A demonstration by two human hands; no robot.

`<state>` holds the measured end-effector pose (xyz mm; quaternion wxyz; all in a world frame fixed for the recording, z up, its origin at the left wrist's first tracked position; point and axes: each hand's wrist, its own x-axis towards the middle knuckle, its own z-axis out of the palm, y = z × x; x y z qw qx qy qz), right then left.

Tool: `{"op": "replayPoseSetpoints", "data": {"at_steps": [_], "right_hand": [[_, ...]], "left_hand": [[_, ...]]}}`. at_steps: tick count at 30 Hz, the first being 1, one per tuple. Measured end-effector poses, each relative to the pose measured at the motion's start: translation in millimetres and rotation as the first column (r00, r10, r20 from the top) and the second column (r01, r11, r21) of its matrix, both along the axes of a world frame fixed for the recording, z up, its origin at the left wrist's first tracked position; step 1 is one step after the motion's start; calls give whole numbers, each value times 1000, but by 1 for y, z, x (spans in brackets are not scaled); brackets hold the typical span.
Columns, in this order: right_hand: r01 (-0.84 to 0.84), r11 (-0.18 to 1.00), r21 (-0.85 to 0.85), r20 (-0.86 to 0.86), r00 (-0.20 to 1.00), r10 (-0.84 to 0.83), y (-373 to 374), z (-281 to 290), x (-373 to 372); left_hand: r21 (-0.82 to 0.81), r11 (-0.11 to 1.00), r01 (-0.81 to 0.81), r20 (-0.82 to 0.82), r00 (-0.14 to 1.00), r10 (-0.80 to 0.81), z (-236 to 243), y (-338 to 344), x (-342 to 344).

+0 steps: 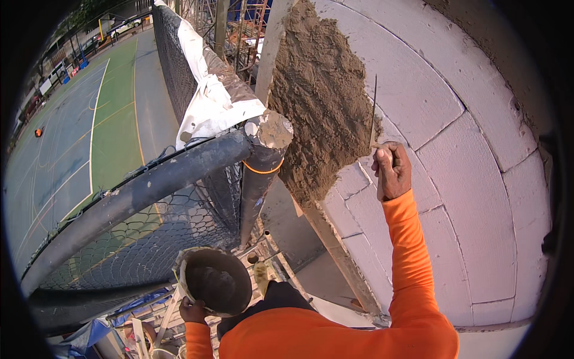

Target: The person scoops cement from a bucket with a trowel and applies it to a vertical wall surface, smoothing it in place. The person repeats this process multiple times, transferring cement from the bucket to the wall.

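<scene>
My right hand (393, 170) is closed around the handle of a trowel, whose thin blade (375, 107) shows edge-on and points up along the wall. The blade lies by the right edge of a rough patch of wet brown mortar (320, 102). That patch covers part of a wall of pale blocks (472, 179). Low on the left, my left hand (194, 312) grips the rim of a bucket (241, 272), tilted so its inside shows. Grey-brown mortar (212, 286) lies in the bucket. Some of the left fingers are hidden behind the rim.
A thick dark pipe rail (155, 179) meets a post (261, 155) left of the wall, with wire mesh (161, 233) below it. White sheeting (209, 110) drapes over the pipe. Wooden planks (161, 323) lie below me. A green and grey court (113, 119) spreads beyond the fence.
</scene>
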<state>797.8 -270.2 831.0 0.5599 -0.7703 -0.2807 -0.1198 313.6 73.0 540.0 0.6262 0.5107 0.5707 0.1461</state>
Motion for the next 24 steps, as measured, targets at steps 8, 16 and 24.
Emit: {"op": "replayPoseSetpoints", "data": {"at_steps": [8, 16, 24], "right_hand": [[-432, 690, -581, -537, 840, 73, -12, -177, -261], [-10, 49, -999, 6, 948, 318, 140, -238, -281], [-521, 83, -850, -478, 827, 297, 141, -239, -385]], "left_hand": [[-57, 974, 220, 190, 960, -205, 36, -9, 25], [418, 764, 491, 118, 805, -582, 62, -25, 36], [424, 772, 474, 57, 837, -545, 56, -22, 7]]}}
